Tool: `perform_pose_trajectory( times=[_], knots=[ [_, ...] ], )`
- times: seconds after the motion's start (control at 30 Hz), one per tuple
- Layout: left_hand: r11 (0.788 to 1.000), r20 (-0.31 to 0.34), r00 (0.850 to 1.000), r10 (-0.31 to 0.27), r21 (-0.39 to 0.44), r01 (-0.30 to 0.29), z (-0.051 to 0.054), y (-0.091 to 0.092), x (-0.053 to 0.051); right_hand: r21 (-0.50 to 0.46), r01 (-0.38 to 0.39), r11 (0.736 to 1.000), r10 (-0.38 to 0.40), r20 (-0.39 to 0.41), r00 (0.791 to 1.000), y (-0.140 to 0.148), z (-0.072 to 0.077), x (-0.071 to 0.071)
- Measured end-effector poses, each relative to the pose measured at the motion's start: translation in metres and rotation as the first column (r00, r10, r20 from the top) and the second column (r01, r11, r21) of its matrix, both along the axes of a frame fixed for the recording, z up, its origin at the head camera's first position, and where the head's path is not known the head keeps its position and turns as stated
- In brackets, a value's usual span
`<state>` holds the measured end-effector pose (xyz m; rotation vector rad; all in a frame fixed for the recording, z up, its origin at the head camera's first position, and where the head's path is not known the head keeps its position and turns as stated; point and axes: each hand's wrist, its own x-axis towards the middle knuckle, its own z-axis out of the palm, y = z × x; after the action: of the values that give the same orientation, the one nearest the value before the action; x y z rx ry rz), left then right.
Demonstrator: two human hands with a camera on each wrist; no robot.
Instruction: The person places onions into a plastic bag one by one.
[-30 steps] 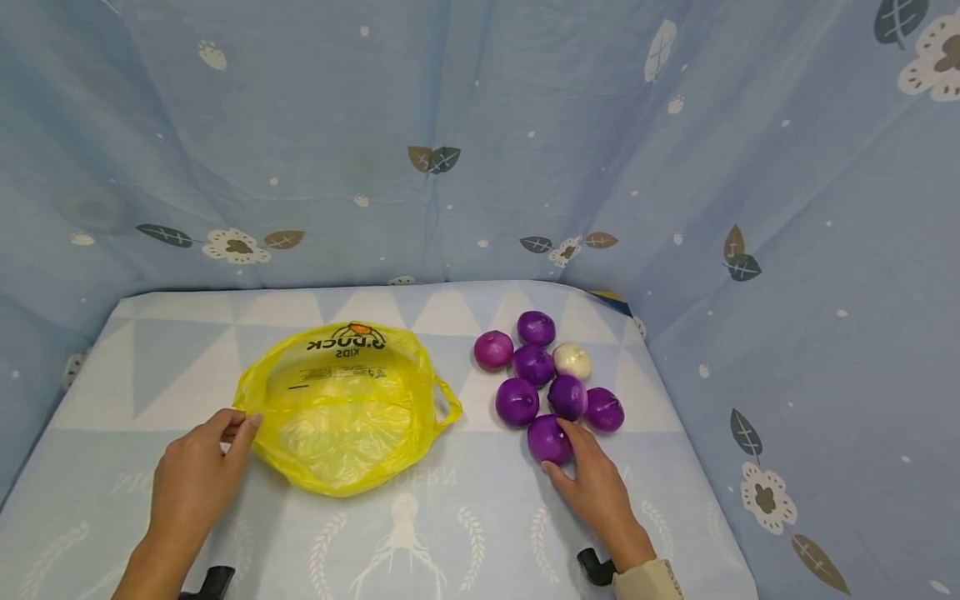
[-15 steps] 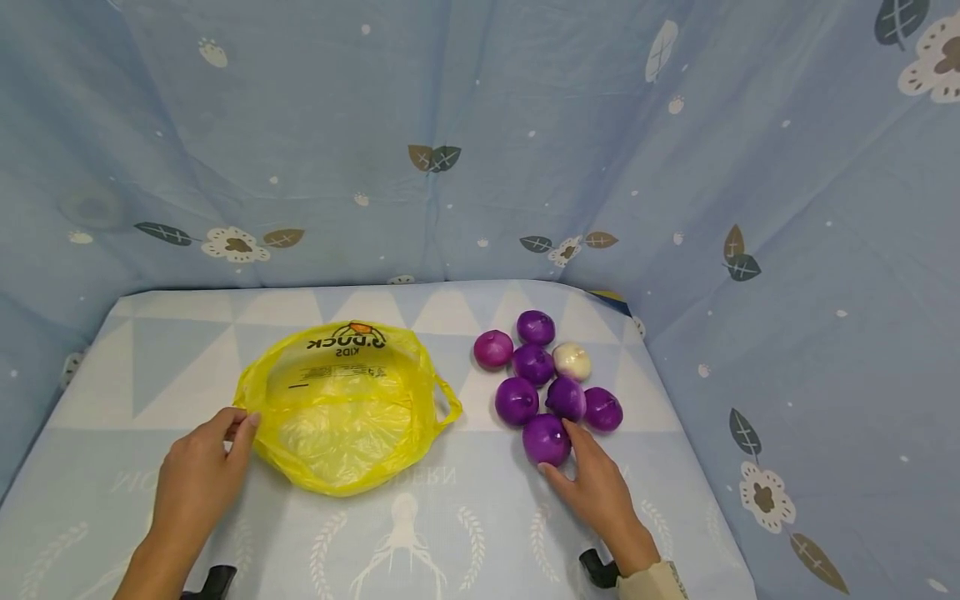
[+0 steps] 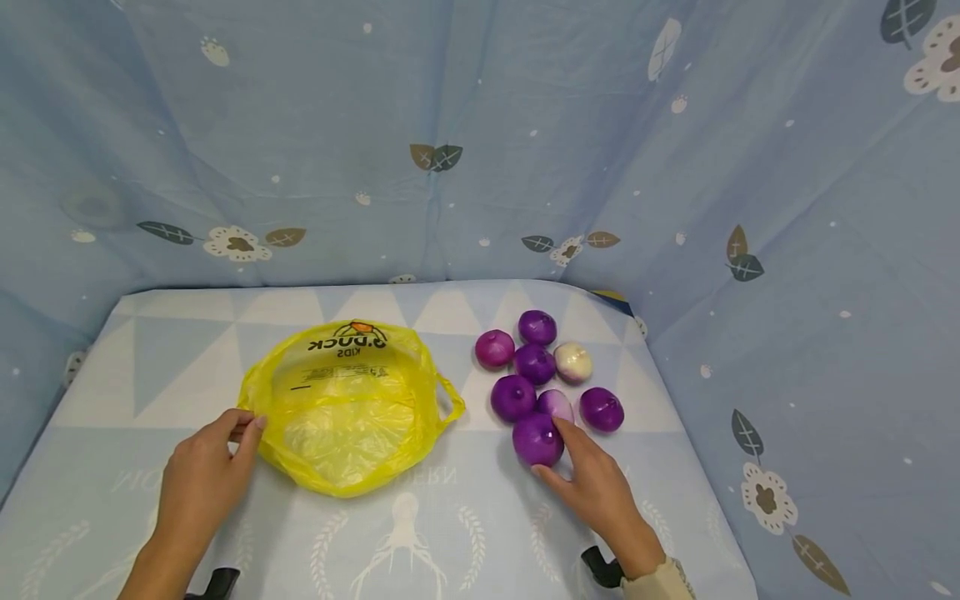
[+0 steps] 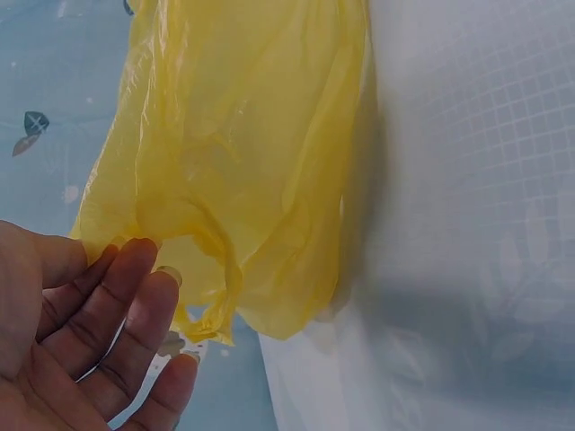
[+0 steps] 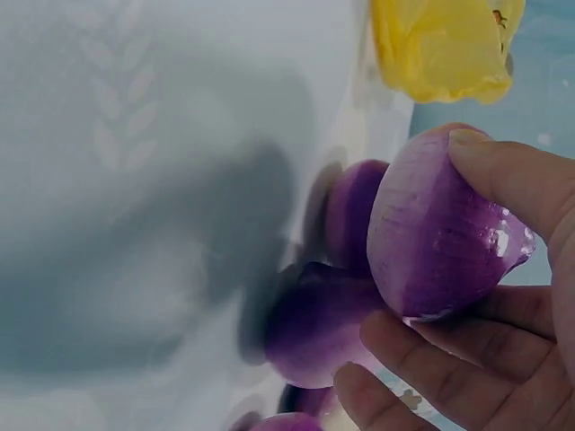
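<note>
A blue curtain [image 3: 337,117] printed with flowers and leaves rises behind the tabletop [image 3: 510,550] and along its right edge, and here on the pale cover sits the yellow bag [image 3: 345,437], left of centre! Its mouth gapes toward the camera, the lettering reads backwards on its far side, and a loop handle [image 3: 454,402] pokes out toward the right edge. The left hand [image 3: 201,475] has the bag by its left side, thumb and fingertips pinching the thin plastic. Across to the right, the right hand [image 3: 596,483] grips the big purple onion [image 3: 536,439], thumb on one side, fingers on the other. Just behind it, half hidden, there's a paler onion [image 3: 556,403]! Toward the far edge the rest bunch up: four purple-to-magenta onions [image 3: 513,398] with a white onion [image 3: 574,363] beside them, while a lone purple onion [image 3: 602,410] lies nearest the right edge. A cream sleeve [image 3: 658,583] shows at the right wrist
</note>
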<state>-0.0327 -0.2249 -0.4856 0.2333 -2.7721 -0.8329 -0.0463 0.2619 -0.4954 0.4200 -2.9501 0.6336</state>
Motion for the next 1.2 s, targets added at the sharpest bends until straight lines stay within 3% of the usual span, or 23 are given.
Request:
perform_pose_trajectory(
  times=[0.73,1.2],
  knots=[
    [1.000,-0.042,0.999,0.002,0.002,-0.002,-0.001,0.000,0.000,0.022,-0.076,0.997,0.077,-0.048,0.996,-0.015,0.016,-0.006],
    [1.000,-0.040,0.999,0.007,0.006,-0.007,-0.002,0.000,0.000,0.016,-0.126,0.992,0.126,-0.015,0.992,-0.032,0.025,-0.012]
  ],
)
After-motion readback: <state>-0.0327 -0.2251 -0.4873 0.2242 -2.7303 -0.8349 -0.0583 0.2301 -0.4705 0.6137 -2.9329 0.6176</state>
